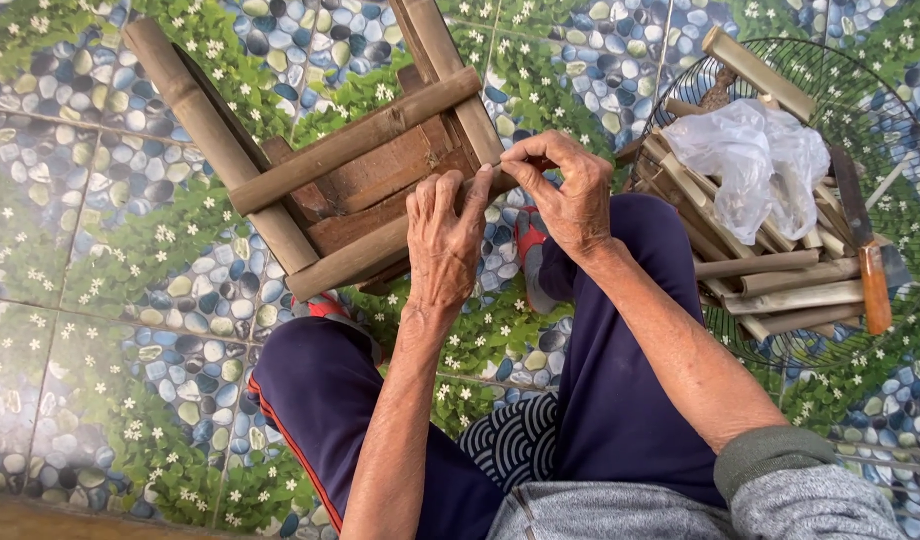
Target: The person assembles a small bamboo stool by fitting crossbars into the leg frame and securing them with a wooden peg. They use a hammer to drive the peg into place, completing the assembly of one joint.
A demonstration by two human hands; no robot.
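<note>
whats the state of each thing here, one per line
bamboo stool: tipped over on the floor, legs sideways
left hand: pressed flat on the stool's edge
right hand: fingers pinched at the stool's corner
wire basket: holds cut bamboo pieces
plastic bag: crumpled on the bamboo
knife: lying on the pile

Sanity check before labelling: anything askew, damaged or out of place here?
Nothing looks broken. The bamboo stool frame lies tipped on the floor, both hands on one rail. A knife rests across the wire basket of bamboo pieces, beside a crumpled plastic bag.
</note>
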